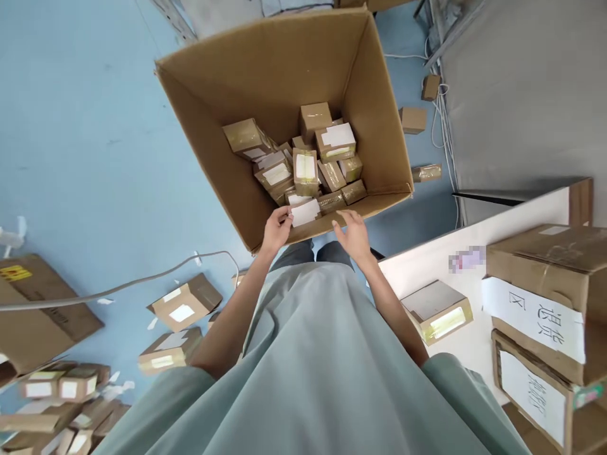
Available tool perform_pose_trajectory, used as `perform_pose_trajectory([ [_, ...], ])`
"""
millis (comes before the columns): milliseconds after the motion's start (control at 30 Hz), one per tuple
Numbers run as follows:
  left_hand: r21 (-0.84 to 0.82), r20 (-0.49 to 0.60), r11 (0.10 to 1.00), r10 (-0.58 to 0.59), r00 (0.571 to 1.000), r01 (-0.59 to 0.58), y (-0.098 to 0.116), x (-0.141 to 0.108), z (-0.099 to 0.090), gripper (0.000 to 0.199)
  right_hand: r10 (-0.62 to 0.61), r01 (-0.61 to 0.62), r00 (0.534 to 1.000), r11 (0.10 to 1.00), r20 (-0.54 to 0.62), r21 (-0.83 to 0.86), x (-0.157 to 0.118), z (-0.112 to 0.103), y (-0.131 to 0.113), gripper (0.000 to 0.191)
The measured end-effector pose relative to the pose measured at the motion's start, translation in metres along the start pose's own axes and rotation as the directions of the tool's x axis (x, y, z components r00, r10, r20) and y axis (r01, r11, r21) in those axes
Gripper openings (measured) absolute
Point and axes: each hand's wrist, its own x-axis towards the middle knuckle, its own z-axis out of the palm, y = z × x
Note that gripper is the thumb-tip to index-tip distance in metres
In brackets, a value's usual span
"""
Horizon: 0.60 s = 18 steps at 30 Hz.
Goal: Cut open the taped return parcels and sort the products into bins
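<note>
A large open cardboard carton [284,60] stands in front of me, holding several small taped brown boxes, many with white labels. At its near edge, my left hand [277,229] has its thumb and fingers pinched on the edge of a white label [305,213], which lies over a box near the carton's front wall. Whether the label is stuck to that box I cannot tell. My right hand [351,234] is over the near rim, fingers apart, with nothing held. Just beyond it lie small taped boxes [354,191].
Small boxes [183,303] and paper scraps lie on the blue floor at left, crossed by a grey cable [142,278]. At right, a white table [439,253] bears a taped box [439,313] and larger labelled cartons [545,253]. Cables run along the right wall.
</note>
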Motion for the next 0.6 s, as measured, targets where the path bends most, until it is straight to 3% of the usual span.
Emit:
perform_pose_trajectory([
  [100,-0.025,-0.052,0.992,-0.126,0.991,0.125,-0.008,0.027,-0.02,0.034,0.048,-0.05,0.993,0.999,0.112,0.013,0.04,0.028,-0.008,0.038],
  [233,-0.065,-0.07,0.971,-0.233,0.97,0.229,-0.02,0.07,-0.02,0.037,0.229,-0.252,0.934,0.966,0.274,0.054,0.094,0.067,0.004,0.038],
  [400,-0.062,-0.05,0.949,-0.313,0.949,0.31,-0.045,0.134,0.004,0.045,0.435,-0.497,0.826,0.862,0.358,0.098,0.157,0.12,0.042,0.039],
  [600,-0.031,0.005,0.955,-0.295,0.956,0.295,-0.09,0.213,0.041,0.049,0.537,-0.616,0.777,0.756,0.33,0.222,0.218,0.188,0.095,0.031],
])
